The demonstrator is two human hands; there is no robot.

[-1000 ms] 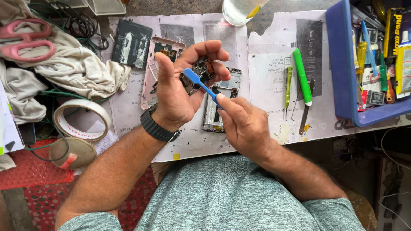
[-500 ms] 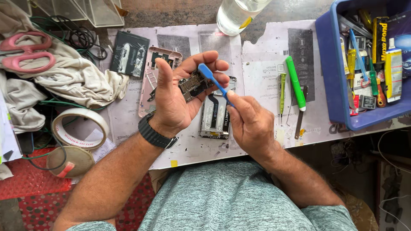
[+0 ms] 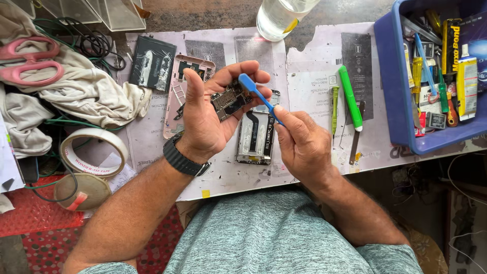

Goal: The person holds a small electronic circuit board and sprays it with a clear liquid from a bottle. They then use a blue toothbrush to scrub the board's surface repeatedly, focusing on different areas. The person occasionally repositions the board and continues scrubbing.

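Centrally, above the desk [image 3: 314, 167], the left hand [image 3: 205, 114] has its grip closed around a circuit board [image 3: 229, 99], held raised over an opened phone [image 3: 256, 134]. Right hand [image 3: 302, 144] pinches a blue brush [image 3: 257, 95], its head touching the board's upper edge.

Scissors [image 3: 30, 60] lie left on cloth [image 3: 86, 86] (screwdrivers [image 3: 350, 99] right, beside the bin [image 3: 393, 86]).

The person wore a heathered grey-green T-shirt [image 3: 284, 233] with short sleeves. Above it, on the left wrist, sat a black watch [image 3: 181, 157] with a ribbed band. Both forearms beyond the shirt were bare and hairy.
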